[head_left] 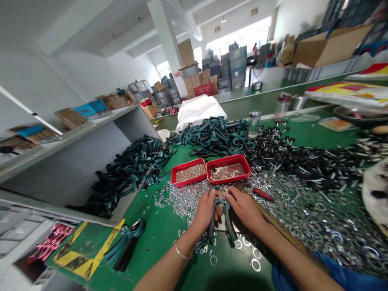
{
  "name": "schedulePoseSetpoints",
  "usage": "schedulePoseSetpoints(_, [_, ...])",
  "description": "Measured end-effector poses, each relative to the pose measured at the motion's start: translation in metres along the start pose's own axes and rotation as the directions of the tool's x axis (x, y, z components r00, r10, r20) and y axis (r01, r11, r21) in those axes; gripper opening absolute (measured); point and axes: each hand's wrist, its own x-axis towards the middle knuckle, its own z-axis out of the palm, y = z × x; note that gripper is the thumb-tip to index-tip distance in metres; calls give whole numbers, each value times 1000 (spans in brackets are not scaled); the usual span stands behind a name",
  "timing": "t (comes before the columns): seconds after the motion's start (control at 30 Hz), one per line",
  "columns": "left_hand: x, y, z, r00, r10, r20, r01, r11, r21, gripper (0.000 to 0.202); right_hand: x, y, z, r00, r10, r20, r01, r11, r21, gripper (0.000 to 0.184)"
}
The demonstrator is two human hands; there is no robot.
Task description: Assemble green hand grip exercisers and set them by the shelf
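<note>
Both hands are at a pair of green-handled pruning shears [229, 226], its handles spread and pointing toward me. My left hand [205, 208] is closed around its left side, thumb near the pivot. On the other side, my right hand [245, 207] pinches close to the pivot; whether a small part is between those fingertips is hidden. Just beyond the hands are two red trays, one with tiny metal parts [190, 173] and one with small springs or pins [224, 173]. A red-handled tool [263, 194] lies right of my right hand.
Metal rings and nuts [303, 210] cover the bench on the right. Black knobs with bolts [306, 159] lie behind them. Green tool handles are heaped at the back [215, 135] and in the grey shelf [133, 165]. More shears [129, 244] lie front left. A glass jar [254, 124] stands behind.
</note>
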Motion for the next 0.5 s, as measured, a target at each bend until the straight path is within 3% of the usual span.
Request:
schedulePoseSetpoints(0.17, [4, 0, -1, 999, 2, 53, -7, 996, 94, 46, 0, 3, 2, 998, 19, 66, -11, 993, -114, 28])
schedulePoseSetpoints(0.37, [4, 3, 4, 998, 21, 67, -32, 984, 174, 44, -1, 6, 6, 999, -2, 36, 3, 1000, -25, 26])
schedulePoseSetpoints(0.5, [3, 0, 7, 996, 85, 9, -85, 987, 133, 41, -3, 4, 9, 999, 13, -37, -11, 998, 68, 28])
